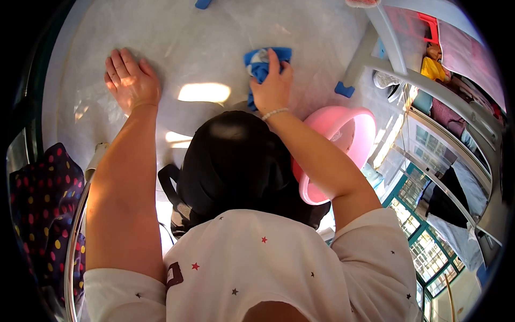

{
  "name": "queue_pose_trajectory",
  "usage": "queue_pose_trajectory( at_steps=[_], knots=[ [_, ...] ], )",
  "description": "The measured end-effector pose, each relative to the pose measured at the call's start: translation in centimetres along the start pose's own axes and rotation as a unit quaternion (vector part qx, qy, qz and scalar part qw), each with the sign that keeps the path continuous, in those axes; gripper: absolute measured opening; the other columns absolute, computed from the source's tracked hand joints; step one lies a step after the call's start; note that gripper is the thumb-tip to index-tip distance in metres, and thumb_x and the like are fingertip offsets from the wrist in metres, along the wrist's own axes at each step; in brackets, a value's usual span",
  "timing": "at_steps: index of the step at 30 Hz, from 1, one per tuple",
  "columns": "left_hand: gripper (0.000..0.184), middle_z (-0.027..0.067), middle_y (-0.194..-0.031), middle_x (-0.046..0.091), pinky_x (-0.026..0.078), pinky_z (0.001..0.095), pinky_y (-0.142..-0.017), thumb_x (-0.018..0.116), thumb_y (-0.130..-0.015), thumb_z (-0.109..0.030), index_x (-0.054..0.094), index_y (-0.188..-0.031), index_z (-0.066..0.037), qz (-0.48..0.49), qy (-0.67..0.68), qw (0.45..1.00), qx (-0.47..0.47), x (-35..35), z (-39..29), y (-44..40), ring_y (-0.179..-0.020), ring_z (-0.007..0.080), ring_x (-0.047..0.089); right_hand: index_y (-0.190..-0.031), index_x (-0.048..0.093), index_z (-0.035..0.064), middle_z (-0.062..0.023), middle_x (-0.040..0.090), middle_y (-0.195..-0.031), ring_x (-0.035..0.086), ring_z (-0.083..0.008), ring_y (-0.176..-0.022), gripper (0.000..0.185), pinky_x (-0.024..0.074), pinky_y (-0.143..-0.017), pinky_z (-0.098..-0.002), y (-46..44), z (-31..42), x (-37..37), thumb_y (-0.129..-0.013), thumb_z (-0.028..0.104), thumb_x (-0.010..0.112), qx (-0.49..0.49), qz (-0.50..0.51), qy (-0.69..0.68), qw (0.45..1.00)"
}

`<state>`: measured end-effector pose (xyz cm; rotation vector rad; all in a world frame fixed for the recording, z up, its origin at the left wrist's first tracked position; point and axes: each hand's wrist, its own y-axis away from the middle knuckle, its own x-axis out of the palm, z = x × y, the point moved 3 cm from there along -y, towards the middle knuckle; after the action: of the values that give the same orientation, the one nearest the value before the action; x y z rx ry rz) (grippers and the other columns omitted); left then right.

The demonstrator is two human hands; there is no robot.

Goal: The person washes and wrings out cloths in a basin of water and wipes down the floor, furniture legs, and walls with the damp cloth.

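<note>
My left hand (132,81) lies flat on the pale grey surface (209,43), its fingers stretched out and holding nothing. Further right, my right hand (273,88) presses a crumpled blue cloth (260,63) with a whitish patch against the same surface. Part of the cloth is hidden under my fingers and palm. A pink plastic basin (363,129) stands tilted beside my right forearm, which covers some of its rim.
Blue-tipped grey legs (344,89) and a grey frame (394,40) rise at the right. Beyond it are piled clothes (448,102) and a window (424,241). A dark polka-dot cloth (48,198) hangs by a metal rail (75,241) at the left.
</note>
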<state>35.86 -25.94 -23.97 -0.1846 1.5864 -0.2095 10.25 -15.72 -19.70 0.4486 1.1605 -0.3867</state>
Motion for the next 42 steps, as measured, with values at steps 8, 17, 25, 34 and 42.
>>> queue_pose_trajectory(
  at_steps=[8, 17, 25, 34, 42],
  knots=[
    [0.048, 0.0114, -0.14, 0.039, 0.022, 0.0422, -0.108, 0.042, -0.091, -0.031, 0.042, -0.131, -0.004, 0.012, -0.018, 1.0, -0.003, 0.6, 0.1, 0.1, -0.131, 0.0277, 0.032, -0.128, 0.043, 0.0065, -0.0092, 0.055, -0.098, 0.059, -0.0224, -0.086, 0.065, 0.0509, -0.073, -0.0347, -3.3, 10.1, 2.2, -0.067, -0.004, 0.066, 0.068, 0.171, -0.686, 0.704],
    [0.049, 0.0125, -0.14, 0.037, 0.02, 0.0428, -0.107, 0.042, -0.09, -0.029, 0.04, -0.13, -0.001, 0.001, -0.001, 1.0, 0.004, 0.3, -0.1, 0.4, -0.132, 0.0279, 0.028, -0.111, 0.052, 0.0008, -0.0077, 0.061, -0.091, 0.058, -0.0205, -0.074, 0.028, 0.0474, -0.062, -0.0309, 4.8, -1.7, -15.7, -0.085, 0.01, 0.054, -0.013, 0.255, -0.861, 0.44],
    [0.045, 0.0111, -0.133, 0.046, 0.034, 0.0437, -0.099, 0.049, -0.085, -0.031, 0.05, -0.123, -0.008, 0.119, 0.014, 0.993, 0.018, 0.4, -1.0, -0.9, -0.126, 0.026, 0.039, -0.131, 0.039, 0.0011, -0.0131, 0.053, -0.119, 0.052, -0.0254, -0.11, 0.05, 0.041, -0.095, -0.0376, 21.0, -18.3, -24.3, -0.087, 0.022, 0.053, 0.097, -0.145, -0.807, 0.565],
    [0.047, 0.013, -0.124, 0.055, 0.046, 0.0356, -0.09, 0.066, -0.081, -0.024, 0.053, -0.121, -0.005, 0.35, 0.478, 0.673, 0.443, -23.0, -24.1, 13.7, -0.112, 0.025, 0.054, -0.115, 0.052, 0.005, -0.0035, 0.058, -0.107, 0.056, -0.0146, -0.098, 0.033, 0.0446, -0.088, -0.0295, 22.5, -22.8, -22.7, -0.097, 0.03, 0.042, 0.184, -0.223, -0.758, 0.585],
    [0.062, 0.0178, -0.129, 0.046, 0.041, 0.0399, -0.093, 0.076, -0.071, -0.019, 0.044, -0.122, -0.003, 0.468, 0.412, 0.652, 0.432, -24.0, -33.9, 21.7, -0.116, 0.0343, 0.048, -0.11, 0.059, 0.0041, -0.0134, 0.06, -0.106, 0.054, -0.0235, -0.106, 0.062, 0.0424, -0.09, -0.0381, 22.0, -25.4, -23.4, -0.089, 0.059, 0.043, 0.173, -0.285, -0.491, 0.805]
  ],
)
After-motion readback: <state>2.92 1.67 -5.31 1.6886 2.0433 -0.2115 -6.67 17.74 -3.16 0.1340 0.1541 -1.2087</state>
